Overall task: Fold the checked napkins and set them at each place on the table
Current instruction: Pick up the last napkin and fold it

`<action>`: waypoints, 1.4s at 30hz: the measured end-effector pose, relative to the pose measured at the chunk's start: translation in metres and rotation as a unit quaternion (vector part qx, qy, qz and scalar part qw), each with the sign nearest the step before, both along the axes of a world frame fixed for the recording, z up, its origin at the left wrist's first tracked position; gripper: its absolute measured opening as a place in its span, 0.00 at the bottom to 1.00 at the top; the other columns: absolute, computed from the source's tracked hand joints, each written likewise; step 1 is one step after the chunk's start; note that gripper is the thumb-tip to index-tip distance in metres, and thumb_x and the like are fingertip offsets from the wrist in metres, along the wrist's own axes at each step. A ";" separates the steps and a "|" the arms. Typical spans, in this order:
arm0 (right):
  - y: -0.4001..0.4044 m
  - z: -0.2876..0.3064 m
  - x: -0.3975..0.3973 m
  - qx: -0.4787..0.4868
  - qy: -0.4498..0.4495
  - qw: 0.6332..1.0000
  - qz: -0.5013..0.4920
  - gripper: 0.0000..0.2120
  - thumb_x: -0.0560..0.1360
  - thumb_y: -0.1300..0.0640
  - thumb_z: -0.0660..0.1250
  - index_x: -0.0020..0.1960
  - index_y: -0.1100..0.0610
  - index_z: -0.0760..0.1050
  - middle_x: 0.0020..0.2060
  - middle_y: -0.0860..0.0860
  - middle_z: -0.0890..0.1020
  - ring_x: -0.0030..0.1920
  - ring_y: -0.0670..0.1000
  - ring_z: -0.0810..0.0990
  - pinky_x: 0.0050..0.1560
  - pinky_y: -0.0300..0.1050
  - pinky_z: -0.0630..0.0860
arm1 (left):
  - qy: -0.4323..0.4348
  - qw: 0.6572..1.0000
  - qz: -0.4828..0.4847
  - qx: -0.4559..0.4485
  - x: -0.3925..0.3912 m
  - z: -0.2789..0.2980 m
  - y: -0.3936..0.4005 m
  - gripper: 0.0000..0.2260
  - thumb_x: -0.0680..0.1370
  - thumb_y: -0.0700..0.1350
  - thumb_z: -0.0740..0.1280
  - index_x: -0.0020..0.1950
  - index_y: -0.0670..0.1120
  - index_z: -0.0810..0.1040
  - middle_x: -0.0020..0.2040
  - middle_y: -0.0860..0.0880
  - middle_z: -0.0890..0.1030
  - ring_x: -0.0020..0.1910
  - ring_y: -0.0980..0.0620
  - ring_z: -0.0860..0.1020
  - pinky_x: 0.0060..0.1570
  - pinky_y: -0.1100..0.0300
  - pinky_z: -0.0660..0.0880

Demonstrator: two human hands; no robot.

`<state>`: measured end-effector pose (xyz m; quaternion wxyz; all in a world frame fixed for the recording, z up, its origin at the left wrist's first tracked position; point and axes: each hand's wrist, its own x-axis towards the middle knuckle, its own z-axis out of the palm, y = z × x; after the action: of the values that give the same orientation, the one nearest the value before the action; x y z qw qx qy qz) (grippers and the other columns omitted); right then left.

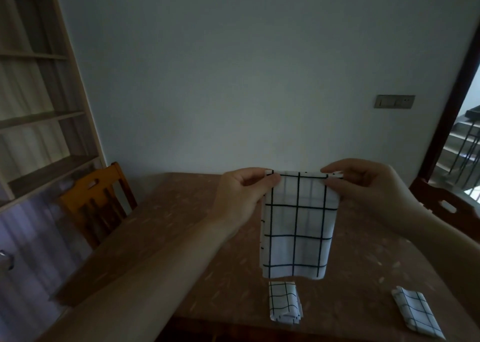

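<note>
Napkin [297, 224] pinched at both top corners by left hand [240, 198] and right hand [368, 188], hanging limp, soft, light above table [161, 227]

Dim, soft focus, wide-angle edge distortion.

Both arms raised forward, left hand [240, 195] and right hand [368, 185] level, each pinching with thumb and fingers

Checked napkin [298, 224] aloft over the table [181, 224], top corners pinched by left hand [240, 198] and right hand [368, 185].
</note>
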<state>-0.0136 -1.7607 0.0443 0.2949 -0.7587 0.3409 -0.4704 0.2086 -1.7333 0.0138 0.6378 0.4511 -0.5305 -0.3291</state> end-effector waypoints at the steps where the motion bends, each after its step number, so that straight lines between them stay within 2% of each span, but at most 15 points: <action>1: 0.001 0.001 0.000 0.009 -0.012 1.000 0.004 0.04 0.71 0.61 0.72 0.43 0.53 0.83 0.36 0.52 0.86 0.37 0.48 0.85 0.40 0.36 0.81 | 0.000 1.000 -0.003 -0.002 0.000 0.001 0.001 0.04 0.73 0.43 0.74 0.46 0.46 0.85 0.38 0.55 0.85 0.39 0.61 0.81 0.41 0.69 0.75; 6: 0.004 0.006 -0.004 0.049 -0.041 0.998 -0.007 0.06 0.73 0.61 0.69 0.39 0.55 0.84 0.35 0.50 0.86 0.35 0.45 0.85 0.35 0.32 0.77 | -0.017 0.999 -0.027 -0.013 0.003 0.002 0.001 0.03 0.74 0.42 0.72 0.46 0.49 0.85 0.39 0.54 0.85 0.37 0.60 0.80 0.39 0.67 0.76; 10: 0.003 0.007 -0.007 0.004 -0.022 0.998 -0.062 0.07 0.71 0.61 0.72 0.37 0.51 0.83 0.33 0.43 0.85 0.33 0.40 0.83 0.34 0.29 0.76 | -0.068 0.995 -0.073 0.007 0.006 0.003 0.002 0.03 0.75 0.40 0.71 0.46 0.47 0.84 0.34 0.54 0.82 0.33 0.59 0.78 0.37 0.65 0.76; 13: 0.003 0.008 -0.009 -0.011 0.005 0.998 -0.055 0.08 0.71 0.60 0.72 0.36 0.49 0.84 0.33 0.44 0.85 0.32 0.41 0.82 0.34 0.29 0.77 | -0.218 0.966 -0.131 0.043 0.012 0.017 0.003 0.02 0.76 0.45 0.71 0.48 0.50 0.81 0.34 0.57 0.80 0.32 0.60 0.78 0.36 0.66 0.74; 15: 0.003 0.008 -0.006 -0.016 0.038 0.998 -0.040 0.09 0.71 0.59 0.73 0.36 0.47 0.85 0.33 0.47 0.86 0.33 0.44 0.83 0.36 0.32 0.79 | -0.365 0.918 -0.144 0.053 0.011 0.029 0.001 0.09 0.76 0.53 0.70 0.54 0.52 0.80 0.43 0.57 0.81 0.40 0.62 0.79 0.41 0.68 0.73; 17: 0.004 0.008 -0.001 -0.022 0.066 0.997 -0.025 0.06 0.71 0.57 0.73 0.37 0.48 0.85 0.33 0.49 0.86 0.35 0.47 0.84 0.38 0.34 0.79 | -0.426 0.894 -0.136 0.030 0.000 0.040 0.001 0.11 0.76 0.57 0.68 0.52 0.52 0.81 0.43 0.58 0.81 0.42 0.63 0.79 0.43 0.68 0.73; 20: 0.004 0.010 0.002 -0.024 0.049 0.998 -0.010 0.06 0.72 0.55 0.71 0.37 0.53 0.84 0.32 0.51 0.85 0.33 0.49 0.82 0.36 0.33 0.77 | -0.421 0.899 -0.116 -0.025 -0.012 0.049 0.000 0.10 0.79 0.53 0.66 0.47 0.49 0.83 0.39 0.57 0.82 0.38 0.62 0.79 0.39 0.67 0.73; 22: 0.006 0.008 0.001 -0.001 0.079 0.996 0.028 0.15 0.73 0.48 0.67 0.33 0.57 0.79 0.27 0.52 0.79 0.28 0.54 0.76 0.33 0.35 0.73 | -0.404 0.907 -0.101 -0.067 -0.009 0.050 -0.005 0.07 0.79 0.51 0.66 0.43 0.51 0.81 0.37 0.54 0.82 0.37 0.53 0.80 0.40 0.60 0.74; 24: 0.009 0.002 0.002 0.009 0.130 0.990 0.049 0.20 0.73 0.44 0.63 0.29 0.55 0.71 0.22 0.47 0.70 0.24 0.46 0.68 0.30 0.33 0.68 | -0.386 0.914 -0.096 -0.078 -0.001 0.051 -0.010 0.08 0.79 0.51 0.66 0.42 0.54 0.80 0.35 0.46 0.81 0.37 0.41 0.79 0.39 0.51 0.74; 25: 0.009 -0.002 0.003 0.007 0.136 0.990 0.048 0.20 0.74 0.45 0.62 0.29 0.55 0.69 0.22 0.46 0.68 0.23 0.44 0.66 0.28 0.33 0.66 | -0.390 0.913 -0.100 -0.067 0.003 0.052 -0.011 0.09 0.79 0.53 0.65 0.42 0.53 0.81 0.36 0.43 0.81 0.37 0.39 0.78 0.39 0.48 0.74; 28: 0.008 -0.009 0.008 0.002 0.126 0.992 0.022 0.19 0.79 0.52 0.62 0.31 0.58 0.70 0.21 0.45 0.67 0.23 0.42 0.64 0.26 0.34 0.62 | -0.448 0.887 -0.108 -0.033 0.000 0.054 -0.014 0.15 0.80 0.57 0.61 0.43 0.48 0.78 0.32 0.45 0.74 0.31 0.46 0.72 0.35 0.53 0.69; 32: 0.009 -0.011 0.018 -0.077 0.120 0.989 -0.044 0.20 0.79 0.51 0.61 0.29 0.54 0.66 0.21 0.45 0.67 0.22 0.43 0.63 0.24 0.33 0.59 | -0.436 0.891 -0.073 -0.101 -0.013 0.052 -0.013 0.19 0.82 0.52 0.61 0.36 0.42 0.70 0.28 0.50 0.66 0.27 0.55 0.65 0.31 0.59 0.62; 37: 0.014 -0.021 0.015 -0.134 0.079 0.985 -0.073 0.19 0.75 0.46 0.63 0.27 0.50 0.68 0.20 0.44 0.68 0.21 0.44 0.64 0.25 0.30 0.60 | -0.392 0.909 -0.034 -0.137 0.002 0.056 -0.016 0.18 0.81 0.50 0.63 0.32 0.49 0.66 0.25 0.54 0.63 0.25 0.58 0.63 0.29 0.63 0.60; 39: 0.018 -0.027 0.012 -0.119 0.065 0.989 -0.053 0.14 0.72 0.47 0.67 0.29 0.48 0.73 0.20 0.44 0.70 0.21 0.43 0.65 0.26 0.28 0.61 | -0.389 0.910 -0.027 -0.139 0.009 0.058 -0.016 0.19 0.81 0.49 0.63 0.31 0.50 0.66 0.24 0.55 0.63 0.25 0.58 0.63 0.29 0.63 0.61; 42: 0.021 -0.031 0.001 -0.065 0.110 0.992 -0.010 0.13 0.69 0.48 0.71 0.30 0.54 0.76 0.20 0.46 0.73 0.20 0.42 0.68 0.25 0.30 0.65 | -0.369 0.921 -0.014 -0.128 0.022 0.060 -0.018 0.19 0.81 0.48 0.63 0.31 0.51 0.65 0.23 0.55 0.63 0.24 0.58 0.62 0.28 0.65 0.60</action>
<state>-0.0121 -1.7400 0.0129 0.2011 -0.8197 0.3475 -0.4086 0.2306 -1.7511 0.0737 0.4445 0.4478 -0.7719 -0.0775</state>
